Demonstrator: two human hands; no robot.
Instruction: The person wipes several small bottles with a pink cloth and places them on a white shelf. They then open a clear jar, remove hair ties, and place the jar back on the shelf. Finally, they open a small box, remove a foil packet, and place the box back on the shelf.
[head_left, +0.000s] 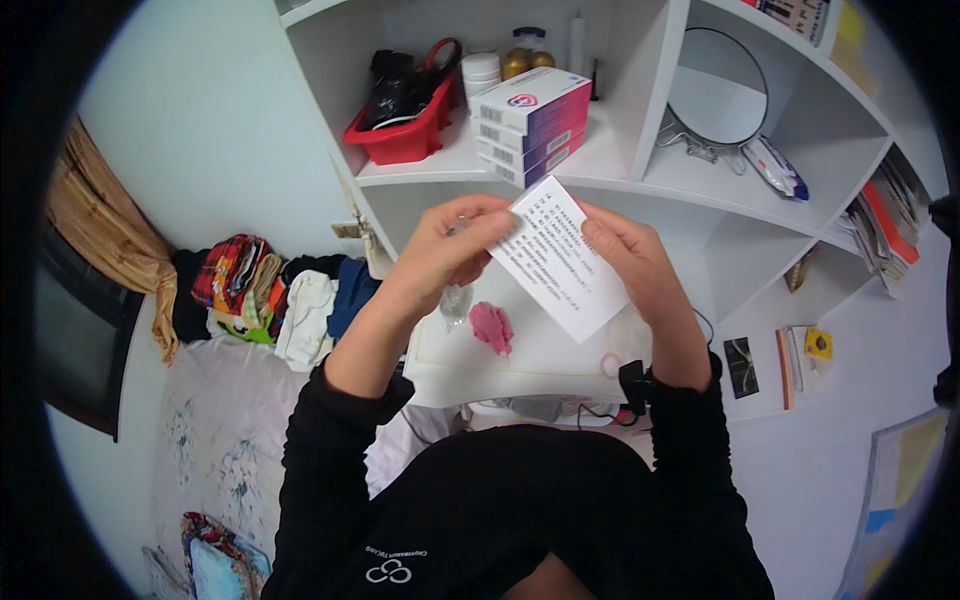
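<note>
A flat white carton or card (559, 262) with printed writing is held up, tilted, between my two hands. My left hand (457, 244) grips its upper left edge, thumb on the printed face. On the right edge lies the thumb of my right hand (630, 244), its fingers hidden behind. A crumpled pink cloth (491, 328) rests on the white desk (442, 375) below. Beside it, under my left hand, is a clear plastic item (454, 306), partly hidden. Behind the carton, several white and purple boxes (532, 124) are stacked on the shelf.
On the shelf stand a red plastic basket (405, 142) with black items, white tubs (481, 71) and a round mirror (720, 86). Papers (877, 225) fill a right compartment. Folded clothes (247, 289) lie on the bed (217, 397) to the left. A dark cable (596, 414) hangs under the desk's front edge.
</note>
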